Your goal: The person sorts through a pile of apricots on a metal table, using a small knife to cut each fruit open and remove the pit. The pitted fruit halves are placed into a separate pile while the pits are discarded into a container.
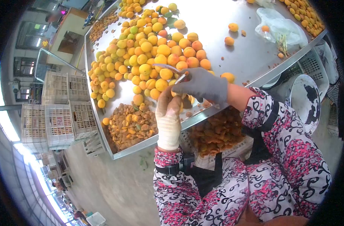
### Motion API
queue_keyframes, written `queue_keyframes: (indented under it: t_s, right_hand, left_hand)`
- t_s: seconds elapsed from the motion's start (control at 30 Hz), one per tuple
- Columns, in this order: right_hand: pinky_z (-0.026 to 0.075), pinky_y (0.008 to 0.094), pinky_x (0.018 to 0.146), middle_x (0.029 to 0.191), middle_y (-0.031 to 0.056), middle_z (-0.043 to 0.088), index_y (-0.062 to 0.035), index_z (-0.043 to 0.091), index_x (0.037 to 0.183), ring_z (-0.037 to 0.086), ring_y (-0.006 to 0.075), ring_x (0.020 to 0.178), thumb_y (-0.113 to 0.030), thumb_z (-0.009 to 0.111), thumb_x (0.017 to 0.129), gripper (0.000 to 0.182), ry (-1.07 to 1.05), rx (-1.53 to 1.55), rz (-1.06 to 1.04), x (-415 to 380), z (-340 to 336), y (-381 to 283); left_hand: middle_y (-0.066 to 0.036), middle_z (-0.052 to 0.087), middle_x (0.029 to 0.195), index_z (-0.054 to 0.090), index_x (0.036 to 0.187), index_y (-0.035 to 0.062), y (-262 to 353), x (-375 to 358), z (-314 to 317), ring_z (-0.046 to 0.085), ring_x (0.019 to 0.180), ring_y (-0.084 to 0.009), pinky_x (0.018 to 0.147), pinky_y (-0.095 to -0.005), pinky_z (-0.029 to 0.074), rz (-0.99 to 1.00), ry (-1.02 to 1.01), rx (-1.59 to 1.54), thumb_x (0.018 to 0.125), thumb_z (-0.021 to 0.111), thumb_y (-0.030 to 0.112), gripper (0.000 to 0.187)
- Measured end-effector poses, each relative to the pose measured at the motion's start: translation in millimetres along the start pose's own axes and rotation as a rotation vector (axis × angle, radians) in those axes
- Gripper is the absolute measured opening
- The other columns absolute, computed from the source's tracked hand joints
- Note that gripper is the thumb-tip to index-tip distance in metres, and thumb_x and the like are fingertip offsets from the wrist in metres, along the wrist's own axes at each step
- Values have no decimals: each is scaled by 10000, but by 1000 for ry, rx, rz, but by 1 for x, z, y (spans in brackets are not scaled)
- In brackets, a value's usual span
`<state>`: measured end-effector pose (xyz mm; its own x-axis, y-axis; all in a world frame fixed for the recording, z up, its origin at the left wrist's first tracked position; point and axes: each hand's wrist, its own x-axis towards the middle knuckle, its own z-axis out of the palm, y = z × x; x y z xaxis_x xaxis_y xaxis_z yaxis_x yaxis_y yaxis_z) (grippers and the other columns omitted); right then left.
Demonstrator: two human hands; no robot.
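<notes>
My right hand (205,86), in a grey knitted glove, is closed around a small knife (168,67) whose curved blade points left over the fruit. My left hand (169,118) wears a white glove with brown-stained fingers. Its fingers are bent together just below the knife, and whatever they hold is hidden. Both hands are close together above the near edge of a metal table (209,113). Just beyond them lies a big heap of whole apricots (145,47). To the left of my left hand is a pile of brownish-orange apricot pieces (130,126).
Below the table edge stands a crate of dark orange apricot pieces (217,132). A clear plastic bag (281,28) lies at the table's right, near more apricots (305,15). Stacked plastic crates (59,120) stand on the left. A stained white basin (304,101) is at right.
</notes>
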<state>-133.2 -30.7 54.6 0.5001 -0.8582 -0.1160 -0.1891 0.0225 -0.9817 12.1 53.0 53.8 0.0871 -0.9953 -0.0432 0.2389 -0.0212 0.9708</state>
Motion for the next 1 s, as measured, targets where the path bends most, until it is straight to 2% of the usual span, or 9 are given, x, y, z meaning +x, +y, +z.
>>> queue_keyframes:
  t_s: [0.2, 0.27, 0.37, 0.53, 0.6, 0.8, 0.87, 0.93, 1.0]
  right_hand:
    - [426, 272, 476, 568, 39, 540, -21, 637, 773, 519, 122, 514, -455, 617, 774, 435, -218, 47, 107, -4, -10, -2]
    - [372, 226, 398, 504, 20, 489, -2, 632, 768, 475, 88, 414, -323, 613, 793, 322, -255, 64, -144, 0, -4, 17]
    - [361, 220, 401, 543, 23, 512, -14, 636, 776, 481, 87, 429, -346, 618, 781, 332, -336, 170, 209, -12, -14, -13]
    - [386, 244, 395, 533, 27, 507, -10, 618, 719, 489, 114, 418, -414, 613, 777, 408, -310, 158, 157, -14, -11, -19]
    - [388, 243, 397, 530, 23, 501, -17, 622, 725, 490, 113, 416, -405, 612, 779, 392, -314, 161, 191, -10, -15, -14]
    - [392, 234, 408, 554, 37, 531, -29, 642, 754, 502, 107, 445, -389, 618, 773, 361, -281, 137, 150, -9, -16, -19]
    - [392, 232, 412, 588, 54, 561, -26, 647, 772, 507, 107, 449, -383, 637, 756, 357, -305, 6, 214, -11, -14, -28]
    - [401, 228, 440, 679, 64, 595, -6, 639, 871, 529, 108, 507, -333, 651, 755, 347, -329, -5, 193, -12, -7, -29]
    - [409, 224, 467, 770, 74, 629, 14, 631, 970, 551, 108, 565, -284, 666, 754, 370, -349, -16, 173, -8, -2, -24]
  left_hand:
    - [-71, 570, 812, 396, 1279, -53, 16, -7, -1, 531, 660, -115, 647, -220, 424, -150, -118, 55, 839, 536, 286, 573]
    - [-72, 560, 762, 395, 1273, -62, 18, -9, -2, 520, 615, -122, 622, -197, 409, -270, -123, 30, 805, 542, 273, 595]
    - [-80, 567, 766, 397, 1270, -59, 26, -15, 1, 528, 610, -136, 618, -196, 412, -214, -103, -1, 789, 529, 244, 584]
    - [-84, 579, 905, 451, 1234, -34, 22, -17, 0, 562, 644, -162, 553, -214, 424, -128, -33, 176, 792, 516, 185, 498]
    - [-86, 573, 983, 521, 1144, -14, 17, -17, -12, 589, 697, -169, 542, -244, 439, -299, -155, -226, 811, 500, 104, 354]
    - [-91, 596, 1005, 565, 1070, 21, 14, -25, -17, 581, 930, -190, 807, -313, 452, -3, -534, 651, 892, 457, 104, 224]
    - [-92, 594, 1018, 515, 1149, -2, 12, -16, -14, 588, 926, -198, 793, -324, 468, -300, -150, 86, 925, 438, 125, 269]
    - [-95, 597, 971, 416, 1240, -12, 20, -8, -8, 604, 813, -179, 691, -289, 501, -352, -215, -230, 951, 394, 127, 322]
    - [-100, 594, 969, 390, 1256, -3, 13, 0, -7, 615, 730, -162, 621, -260, 506, -317, -210, -87, 945, 411, 150, 347]
